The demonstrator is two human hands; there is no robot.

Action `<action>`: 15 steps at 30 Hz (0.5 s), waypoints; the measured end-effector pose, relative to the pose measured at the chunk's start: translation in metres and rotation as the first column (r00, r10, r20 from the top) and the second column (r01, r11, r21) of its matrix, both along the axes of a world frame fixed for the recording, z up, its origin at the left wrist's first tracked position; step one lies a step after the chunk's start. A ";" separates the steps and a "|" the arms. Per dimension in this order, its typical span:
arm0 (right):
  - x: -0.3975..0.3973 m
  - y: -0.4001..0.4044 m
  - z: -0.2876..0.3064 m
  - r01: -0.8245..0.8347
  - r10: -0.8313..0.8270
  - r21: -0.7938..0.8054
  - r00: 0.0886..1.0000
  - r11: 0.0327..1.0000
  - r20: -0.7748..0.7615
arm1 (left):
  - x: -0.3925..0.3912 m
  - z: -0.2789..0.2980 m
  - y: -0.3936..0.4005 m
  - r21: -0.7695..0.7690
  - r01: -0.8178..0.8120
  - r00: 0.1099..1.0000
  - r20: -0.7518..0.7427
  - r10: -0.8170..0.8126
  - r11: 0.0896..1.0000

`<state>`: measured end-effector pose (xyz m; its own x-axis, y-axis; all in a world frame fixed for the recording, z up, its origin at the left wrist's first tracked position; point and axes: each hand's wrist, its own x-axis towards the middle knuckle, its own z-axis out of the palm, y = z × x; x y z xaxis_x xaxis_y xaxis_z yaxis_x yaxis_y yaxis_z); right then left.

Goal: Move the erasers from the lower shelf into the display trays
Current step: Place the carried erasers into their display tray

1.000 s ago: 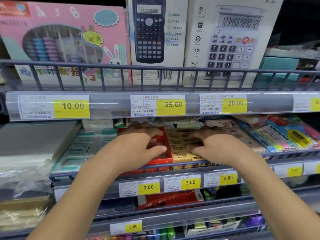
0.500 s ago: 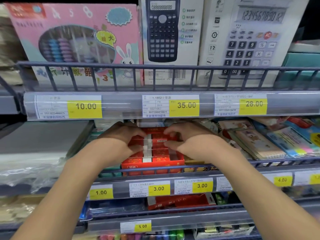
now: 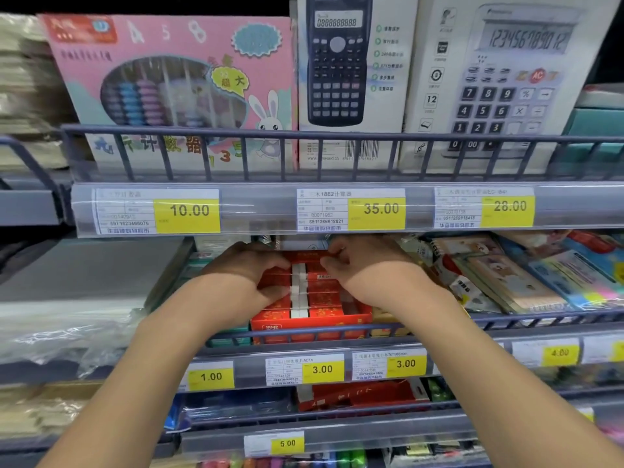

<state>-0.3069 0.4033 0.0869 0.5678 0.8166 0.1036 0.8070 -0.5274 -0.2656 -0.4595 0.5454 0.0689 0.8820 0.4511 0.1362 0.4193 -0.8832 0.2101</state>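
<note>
Shop shelving filled the view, wire-fronted tiers with clear strips of yellow price labels. On the middle shelf point(image 3: 337, 332), both hands had reached in under the tier above and lay over a red display tray point(image 3: 314, 320) standing just behind the front rail. The left hand point(image 3: 244, 270) had its fingers curled down onto the left side of the erasers point(image 3: 300, 292) packed in the tray, thumb tucked at their near edge; its grip looked closed on them, though the fingertips were partly hidden. The right hand point(image 3: 366, 266) mirrored it on the right side, fingers bent and pinching at the top of the same rows. The erasers lay in red sleeves with white ends showing in a column down the middle of the tray, between the two hands. Just right of the tray stood a yellowish box point(image 3: 385, 319), and beyond it a slanting stack of notebooks point(image 3: 499, 282). To the left lay a teal tray point(image 3: 229, 336) and a grey flat pack point(image 3: 91, 265). One tier lower sat a red open box point(image 3: 361, 395). On the upper shelf stood a pink abacus box point(image 3: 175, 89), a black calculator box point(image 3: 341, 62) and a white calculator box point(image 3: 506, 79).
</note>
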 end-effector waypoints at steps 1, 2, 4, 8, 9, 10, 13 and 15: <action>-0.002 -0.001 0.006 0.000 -0.001 -0.037 1.000 0.999 -0.016 | -0.002 0.000 0.000 -0.001 -0.009 1.000 -0.005 0.009 1.000; -0.004 -0.002 0.012 -0.002 0.000 -0.075 1.000 0.997 -0.023 | -0.003 0.001 0.001 -0.002 -0.016 1.000 -0.008 0.016 1.000; -0.009 0.000 0.020 -0.005 0.001 -0.141 1.000 0.990 -0.027 | -0.006 0.000 0.001 -0.008 -0.017 1.000 -0.004 0.017 1.000; -0.021 0.013 0.019 -0.011 -0.024 -0.281 0.992 0.960 -0.122 | -0.007 -0.003 -0.001 -0.012 -0.006 1.000 0.020 0.007 1.000; -0.023 0.016 0.016 -0.017 -0.014 -0.283 0.994 0.959 -0.106 | -0.007 -0.003 -0.001 -0.014 -0.003 1.000 0.024 0.003 1.000; -0.024 0.020 0.014 -0.020 0.000 -0.280 0.997 0.960 -0.071 | -0.007 -0.003 -0.001 -0.017 0.002 1.000 0.029 -0.001 1.000; -0.025 0.024 0.008 -0.021 0.022 -0.295 1.000 0.955 0.001 | -0.006 -0.005 0.000 -0.017 0.008 0.999 0.054 -0.007 1.000; -0.022 0.024 0.004 -0.019 0.020 -0.288 1.000 0.957 0.000 | -0.006 -0.008 -0.001 -0.014 0.004 0.997 0.079 -0.003 1.000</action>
